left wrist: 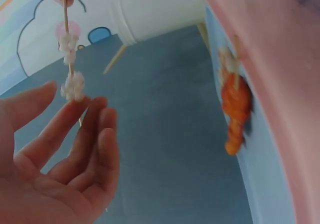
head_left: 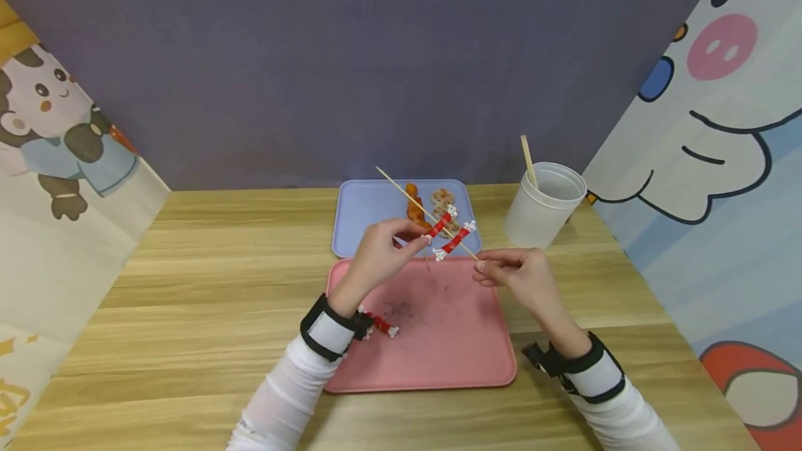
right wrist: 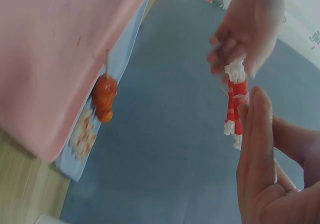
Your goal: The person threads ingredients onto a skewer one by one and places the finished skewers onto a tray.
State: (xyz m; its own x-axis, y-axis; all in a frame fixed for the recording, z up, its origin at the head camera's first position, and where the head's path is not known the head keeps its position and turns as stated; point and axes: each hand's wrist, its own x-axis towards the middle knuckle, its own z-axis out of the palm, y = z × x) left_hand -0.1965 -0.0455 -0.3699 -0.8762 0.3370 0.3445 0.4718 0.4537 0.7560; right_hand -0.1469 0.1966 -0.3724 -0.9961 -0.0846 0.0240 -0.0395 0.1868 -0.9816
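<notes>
My right hand point(head_left: 516, 273) pinches the lower end of a thin wooden skewer point(head_left: 401, 190), which slants up to the left over the trays. Two red pieces point(head_left: 456, 239) with knobbly white ends sit crosswise on it, side by side. My left hand point(head_left: 385, 249) is at the near end of the left-hand piece. In the left wrist view its forefinger tip is right at a white end point(left wrist: 73, 86), while the thumb stands apart with a gap. Another such red piece point(head_left: 380, 323) lies on the pink tray point(head_left: 451, 346), partly hidden by my left wrist.
Behind the pink tray is a blue tray point(head_left: 370, 207) holding an orange skewered item point(head_left: 415, 207) and pale, brown-spotted slices point(head_left: 443, 197). A white tub point(head_left: 539, 211) with wooden sticks point(head_left: 528, 159) stands at the back right. A grey panel point(head_left: 376, 75) closes off the back.
</notes>
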